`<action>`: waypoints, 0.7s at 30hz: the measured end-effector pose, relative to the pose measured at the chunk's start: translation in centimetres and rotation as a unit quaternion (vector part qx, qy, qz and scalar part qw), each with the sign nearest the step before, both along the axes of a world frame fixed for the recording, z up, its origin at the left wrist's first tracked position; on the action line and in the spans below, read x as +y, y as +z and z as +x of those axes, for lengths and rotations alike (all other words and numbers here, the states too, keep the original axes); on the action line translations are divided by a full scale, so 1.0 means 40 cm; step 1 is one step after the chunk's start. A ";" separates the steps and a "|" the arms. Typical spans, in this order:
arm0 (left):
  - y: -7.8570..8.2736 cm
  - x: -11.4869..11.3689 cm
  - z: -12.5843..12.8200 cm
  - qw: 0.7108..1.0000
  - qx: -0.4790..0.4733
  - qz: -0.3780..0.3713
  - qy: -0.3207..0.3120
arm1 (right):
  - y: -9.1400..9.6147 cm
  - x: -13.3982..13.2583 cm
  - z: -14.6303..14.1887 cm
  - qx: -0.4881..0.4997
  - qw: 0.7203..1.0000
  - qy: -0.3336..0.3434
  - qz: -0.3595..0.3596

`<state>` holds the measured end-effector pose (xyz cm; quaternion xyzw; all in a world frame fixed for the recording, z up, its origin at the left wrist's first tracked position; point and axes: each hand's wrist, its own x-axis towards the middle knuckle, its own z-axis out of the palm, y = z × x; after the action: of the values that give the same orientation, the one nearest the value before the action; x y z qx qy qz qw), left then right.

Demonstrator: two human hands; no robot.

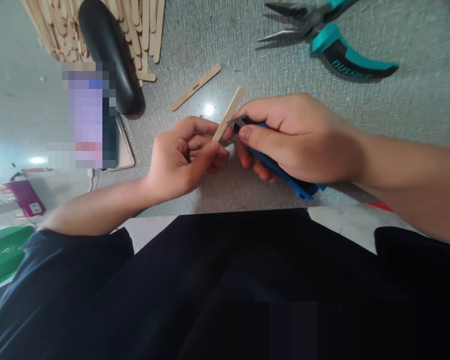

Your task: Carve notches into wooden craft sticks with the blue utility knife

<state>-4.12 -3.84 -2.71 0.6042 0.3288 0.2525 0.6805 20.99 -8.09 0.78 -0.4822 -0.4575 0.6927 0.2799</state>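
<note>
My left hand [183, 157] pinches the lower end of a flat wooden stick [230, 111], which slants up to the right above a grey mat [247, 55]. My right hand [292, 137] is wrapped round a blue-handled cutter [281, 175]. The cutter's dark metal jaws [238, 122] meet the stick just above my left fingertips. Both hands sit close together near the mat's front edge, above my dark-clothed lap.
A notched wooden stick [195, 86] lies on the mat behind my hands. A pile of sticks [135, 25] and a black object [108, 50] sit at the back left, teal-handled pliers [322, 35] at the back right. A phone [123, 145] lies left.
</note>
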 end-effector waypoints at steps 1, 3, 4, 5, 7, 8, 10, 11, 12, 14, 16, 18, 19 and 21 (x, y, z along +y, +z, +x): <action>0.002 0.000 0.000 1.000 0.008 -0.005 -0.002 | 0.003 0.001 -0.003 -0.003 1.000 0.000 -0.001; 0.004 0.000 0.001 1.000 0.015 -0.009 -0.002 | 0.007 0.003 -0.009 -0.011 1.000 0.000 -0.002; 0.004 0.000 0.002 1.000 0.010 -0.005 -0.002 | 0.008 0.004 -0.011 -0.013 1.000 0.002 -0.001; 0.004 0.001 0.003 1.000 0.005 0.000 0.001 | 0.009 0.004 -0.013 -0.013 1.000 0.004 -0.001; 0.003 0.000 0.006 1.000 0.006 0.003 0.008 | 0.009 0.004 -0.016 -0.013 1.000 0.005 -0.004; 0.003 -0.001 0.007 1.000 0.015 0.001 0.011 | 0.008 0.004 -0.016 -0.014 1.000 0.005 -0.007; 0.003 -0.002 0.008 0.999 0.027 -0.003 0.018 | 0.008 0.003 -0.018 -0.015 1.000 0.003 -0.011; 0.003 -0.003 0.009 0.999 0.030 -0.005 0.019 | 0.009 0.003 -0.019 -0.017 1.000 0.002 -0.012; 0.003 -0.004 0.009 0.999 0.030 -0.005 0.021 | 0.009 0.003 -0.020 -0.019 1.000 0.001 -0.013; 0.004 -0.005 0.009 0.999 0.033 -0.007 0.024 | 0.011 0.003 -0.023 -0.026 1.000 -0.001 -0.017; 0.006 -0.007 0.009 0.999 0.039 -0.010 0.026 | 0.013 0.002 -0.026 -0.032 0.999 -0.006 -0.021; 0.007 -0.008 0.008 0.999 0.044 -0.009 0.027 | 0.012 0.001 -0.029 -0.030 0.999 -0.014 -0.022; 0.007 -0.009 0.007 0.999 0.047 -0.009 0.026 | 0.011 0.000 -0.031 -0.027 0.999 -0.019 -0.021; 0.006 -0.009 0.007 0.998 0.049 -0.006 0.025 | 0.010 -0.001 -0.035 -0.020 0.999 -0.028 -0.020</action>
<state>-3.83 -4.22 -2.46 0.6036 0.3778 0.2377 0.6607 19.60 -8.14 1.19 -0.5141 -0.4359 0.6836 0.2800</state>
